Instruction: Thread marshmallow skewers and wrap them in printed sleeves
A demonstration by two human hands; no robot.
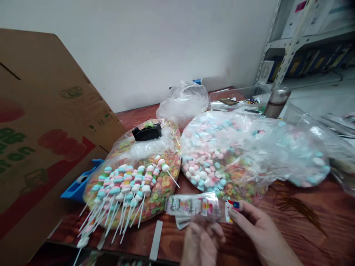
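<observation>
Left hand [200, 242] and right hand [263, 231] pinch printed plastic packet [192, 206] over bench [305, 218]; just beyond, first clear bag [146, 151] holds cereal rings [165, 188], marshmallow skewers [124, 184] on top; second clear bag [249, 125] holds pastel marshmallows [205, 166]

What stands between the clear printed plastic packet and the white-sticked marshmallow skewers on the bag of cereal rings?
Nothing visible: the clear plastic packet, in the left hand and right hand, sits just beside the marshmallow skewers.

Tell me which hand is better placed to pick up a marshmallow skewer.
Left, probably: the left hand sits nearer the marshmallow skewers, while the right hand is farther away, pinching the end of the clear packet.
</observation>
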